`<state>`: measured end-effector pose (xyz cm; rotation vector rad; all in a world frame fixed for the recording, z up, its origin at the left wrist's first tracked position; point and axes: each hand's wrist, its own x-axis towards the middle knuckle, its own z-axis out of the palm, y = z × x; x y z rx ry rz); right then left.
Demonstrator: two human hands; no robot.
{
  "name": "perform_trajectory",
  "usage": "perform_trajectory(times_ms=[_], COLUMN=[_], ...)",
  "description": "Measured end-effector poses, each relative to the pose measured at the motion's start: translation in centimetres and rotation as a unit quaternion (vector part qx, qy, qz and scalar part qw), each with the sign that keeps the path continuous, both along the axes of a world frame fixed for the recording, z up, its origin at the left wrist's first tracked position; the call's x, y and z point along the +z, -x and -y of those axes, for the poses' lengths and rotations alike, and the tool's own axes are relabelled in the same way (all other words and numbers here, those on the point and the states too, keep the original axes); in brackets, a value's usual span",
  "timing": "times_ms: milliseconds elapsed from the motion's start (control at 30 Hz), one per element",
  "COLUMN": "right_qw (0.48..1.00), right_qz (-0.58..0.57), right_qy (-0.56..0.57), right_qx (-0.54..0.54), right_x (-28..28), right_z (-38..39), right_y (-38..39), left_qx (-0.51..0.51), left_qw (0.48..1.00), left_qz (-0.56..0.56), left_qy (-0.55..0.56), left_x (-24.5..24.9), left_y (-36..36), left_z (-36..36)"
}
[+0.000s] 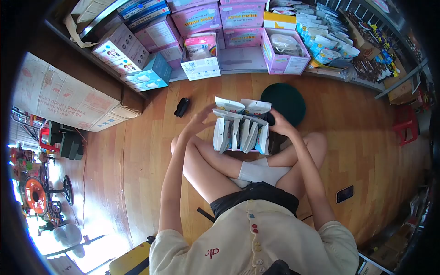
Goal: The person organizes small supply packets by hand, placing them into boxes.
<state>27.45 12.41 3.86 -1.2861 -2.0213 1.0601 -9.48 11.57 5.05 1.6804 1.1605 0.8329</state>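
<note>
White-and-blue pouches [248, 132] bunched between the hands, by the crossed legs [205, 172]! Left hand [198, 122] loosely spread alongside; right hand [281, 125] half-curled at the opposite edge, grip unclear.

White-and-blue packets [235, 134] packed in rows

Several stand on edge side by side at the near end, their pale tops leaning slightly apart. Another lies crosswise behind them; two more at the far end show printed faces. A pinkish edge shows beneath the near row. The group sits between the left hand [199, 121] and right hand [281, 124].
</note>
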Motion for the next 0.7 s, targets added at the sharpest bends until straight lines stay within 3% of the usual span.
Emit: perform_trajectory(times_ms=[33,67,200,267,400,567,633,700], right_qw=[0.999,0.999,0.998,0.997,0.988,0.992,0.990,0.996], right_qz=[-0.009,-0.006,-0.025,-0.050,-0.062,-0.058,-0.053,-0.042], right_qy=[-0.013,0.003,0.034,0.022,0.091,0.024,0.034,0.002], right_qx=[0.037,0.039,0.044,0.058,0.107,0.114,0.123,0.084], right_x=[-0.1,0.2,-1.3,-3.0,-1.3,-0.7,-1.4,-1.2], right_z=[-0.8,-1.2,-1.9,-2.9,-3.9,-3.6,-3.3,-2.5], right_y=[0.7,1.4,2.2,1.6,0.7,-0.4,-0.3,0.6], left_qx=[-0.066,-0.094,-0.083,-0.065,-0.020,0.042,0.040,0.008], left_qw=[0.996,0.994,0.994,0.996,0.999,0.997,0.999,1.000], left_qz=[-0.047,0.019,-0.070,-0.056,-0.017,0.038,-0.008,0.028], left_qy=[0.027,0.050,0.010,0.022,0.025,0.045,0.012,0.002], left_x=[-0.8,-4.7,-9.9,-11.0,-9.1,-8.4,-7.1,-4.8], left_y=[-0.1,0.4,-0.8,-1.3,-2.3,-2.2,-3.1,-3.7], left_z=[-1.1,-2.9,-5.6,-5.9,-4.3,-3.1,-3.0,-2.8])
